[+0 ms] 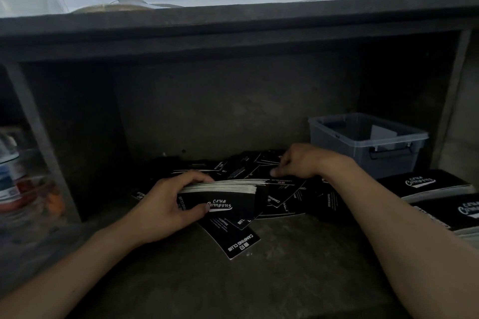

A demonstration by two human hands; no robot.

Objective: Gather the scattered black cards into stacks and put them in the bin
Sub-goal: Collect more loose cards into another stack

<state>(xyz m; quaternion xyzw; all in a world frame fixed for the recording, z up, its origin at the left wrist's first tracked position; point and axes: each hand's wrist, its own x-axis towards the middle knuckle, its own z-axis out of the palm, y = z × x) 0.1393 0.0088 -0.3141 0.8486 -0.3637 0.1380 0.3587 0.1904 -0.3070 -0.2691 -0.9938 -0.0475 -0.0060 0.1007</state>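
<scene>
1. My left hand [168, 204] grips a stack [223, 197] of black cards. The thumb lies across the top face and the fingers wrap over the far edge. The top card reads "Club Camping" in white script.
2. The stack is held roughly level, just above the loose cards [285, 199]. Its white edges face away from me.
3. My right hand [298, 160] is palm down at the back of the pile, with the fingertips bent onto the loose cards. I cannot tell whether it has one pinched or only touches them (too dark there).
4. The loose cards lie fanned and overlapping on the shelf [233, 280], between and under both hands. Some are face down and show small white print.
5. One card [236, 241] sticks out nearest me, marked "CAMPING CLUB". Its far end is tucked under the pile.
6. The bin [368, 142], grey and translucent, stands at the back right of the shelf, near my right hand but not touching it. Something pale and flat leans inside; I cannot identify it.
7. Two side stacks [425, 184] sit at the far right, in front of the bin, one partly cut off by the frame edge.
8. Blurred jars [18, 176] show in the next compartment, left.
</scene>
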